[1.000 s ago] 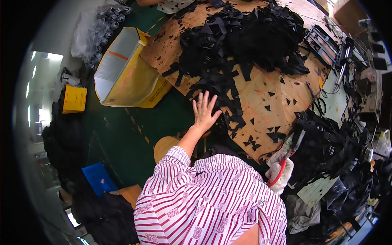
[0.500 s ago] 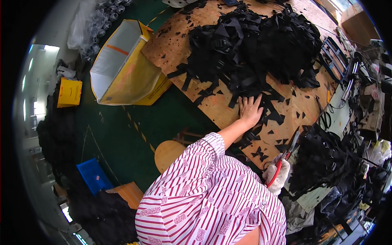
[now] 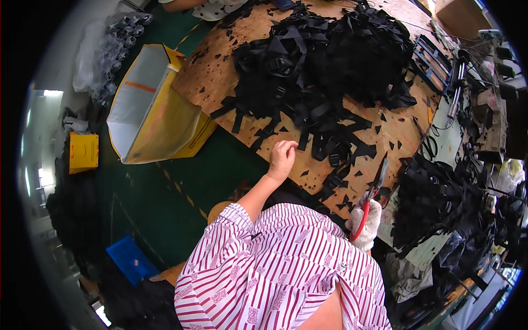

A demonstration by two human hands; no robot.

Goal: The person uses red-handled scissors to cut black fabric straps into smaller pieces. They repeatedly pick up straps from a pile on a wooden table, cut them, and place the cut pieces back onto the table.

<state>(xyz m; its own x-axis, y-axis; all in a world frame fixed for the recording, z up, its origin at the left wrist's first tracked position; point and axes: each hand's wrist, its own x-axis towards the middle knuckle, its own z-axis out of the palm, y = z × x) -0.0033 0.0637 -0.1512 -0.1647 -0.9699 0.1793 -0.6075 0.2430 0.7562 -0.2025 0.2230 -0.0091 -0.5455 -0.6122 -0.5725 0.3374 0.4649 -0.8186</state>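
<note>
Fingers of the bare left hand (image 3: 282, 160), in the head view, are bent and drawn together over the near edge of the wooden board (image 3: 214, 71); from where I stand, I cannot tell whether they pinch anything. Black straps (image 3: 324, 66) lie heaped across the board, their loose ends just beside those fingertips. The right hand (image 3: 367, 226), in a pale knitted glove (image 3: 374, 217), is wrapped around red-handled scissors (image 3: 361, 219), blades pointing away from the striped shirt (image 3: 275, 258), probably for safety. The glove presumably eases handle pressure. Small black offcuts (image 3: 345, 201) dot the board. An open yellow bag (image 3: 181, 115) stands beside its left corner, apparently for easy reach.
</note>
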